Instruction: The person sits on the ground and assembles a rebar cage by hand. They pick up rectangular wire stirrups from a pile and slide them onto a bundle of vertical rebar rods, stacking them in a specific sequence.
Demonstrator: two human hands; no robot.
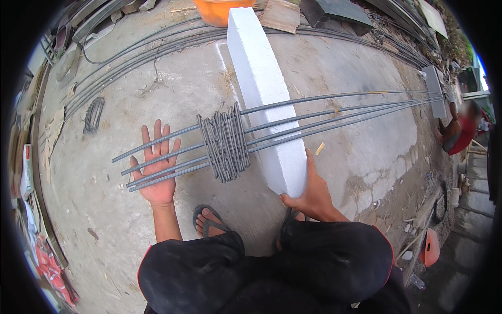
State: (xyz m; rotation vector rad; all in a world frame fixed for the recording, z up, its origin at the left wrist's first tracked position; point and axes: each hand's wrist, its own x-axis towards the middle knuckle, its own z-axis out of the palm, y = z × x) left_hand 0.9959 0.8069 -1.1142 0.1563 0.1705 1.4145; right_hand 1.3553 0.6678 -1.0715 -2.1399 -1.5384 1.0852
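Several ribbed steel rebars (340,116) cross in front of me from left to right, resting over a long white block (264,86) that looks like foam. A tight cluster of grey steel stirrups (225,145) is strung around the bars, just left of the block. My left hand (158,175) is palm up beneath the bars' left ends, fingers spread; whether it touches them I cannot tell. Around the block's near end, my right hand (315,192) has its thumb on the end and fingers along the right side.
At the far right, a person in red (463,131) crouches by a grey block (435,91) under the bars' other ends. More long rebars (172,44) and an orange tub (219,11) lie beyond. A small stirrup bundle (93,115) sits on the concrete floor (120,209) at left.
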